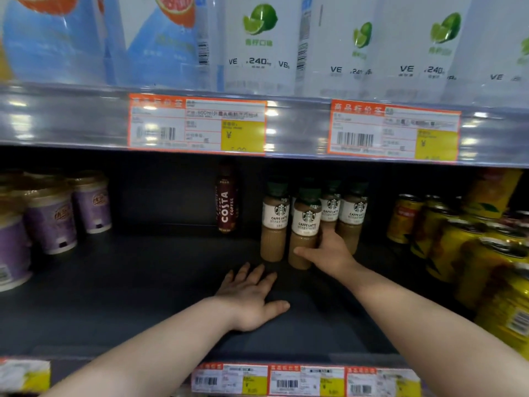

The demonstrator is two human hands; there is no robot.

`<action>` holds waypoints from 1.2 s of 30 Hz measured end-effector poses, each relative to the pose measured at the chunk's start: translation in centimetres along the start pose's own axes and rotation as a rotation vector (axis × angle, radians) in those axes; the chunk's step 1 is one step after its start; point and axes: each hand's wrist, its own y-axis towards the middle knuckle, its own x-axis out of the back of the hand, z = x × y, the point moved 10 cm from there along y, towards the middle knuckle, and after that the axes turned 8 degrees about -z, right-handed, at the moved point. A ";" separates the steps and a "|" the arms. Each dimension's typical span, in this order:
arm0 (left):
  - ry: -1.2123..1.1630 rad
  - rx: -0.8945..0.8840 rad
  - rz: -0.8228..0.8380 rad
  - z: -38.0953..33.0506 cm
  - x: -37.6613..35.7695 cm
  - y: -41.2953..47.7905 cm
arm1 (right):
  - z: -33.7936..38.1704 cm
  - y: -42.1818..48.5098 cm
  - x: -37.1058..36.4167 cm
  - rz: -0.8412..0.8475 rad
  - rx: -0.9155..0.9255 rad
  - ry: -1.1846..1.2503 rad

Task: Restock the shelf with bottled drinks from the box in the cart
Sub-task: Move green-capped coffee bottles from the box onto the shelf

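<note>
1. Hands first: both reach onto the dark shelf (128, 282). The left hand (252, 296) lies flat, palm down, fingers spread, holding nothing.
2. At its 1 o'clock, the right hand (329, 250) curls round the lower body of the front latte bottle (305, 222), thumb across the front.
3. That bottle stands upright, with three more latte bottles (353, 216) close at its 9, 1 and 2 o'clock.
4. A lone Costa bottle (226, 207) stands at the group's 9 o'clock, purple cups (51, 222) farther that way, and yellow cans (458, 247) at 3 o'clock.
</note>
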 end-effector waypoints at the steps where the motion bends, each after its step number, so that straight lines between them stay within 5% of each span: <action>1: -0.001 0.001 -0.001 0.0 0.0 0.0 | 0.0 0.2 -0.1 -0.011 -0.002 -0.025; 16: -0.012 0.005 -0.007 0.0 0.4 -0.3 | 0.1 1.3 -0.6 -0.023 -0.061 -0.209; 23: -0.080 0.023 -0.057 0.1 1.2 -0.5 | 2.8 -0.3 2.7 -0.170 0.145 -0.249; 29: -0.009 0.139 -0.139 1.3 3.2 -0.9 | 7.7 -4.1 -1.0 0.101 0.607 -0.589; 36: 0.143 0.374 -0.242 7.2 7.0 -5.2 | 9.9 -7.1 -8.1 0.392 0.767 -0.694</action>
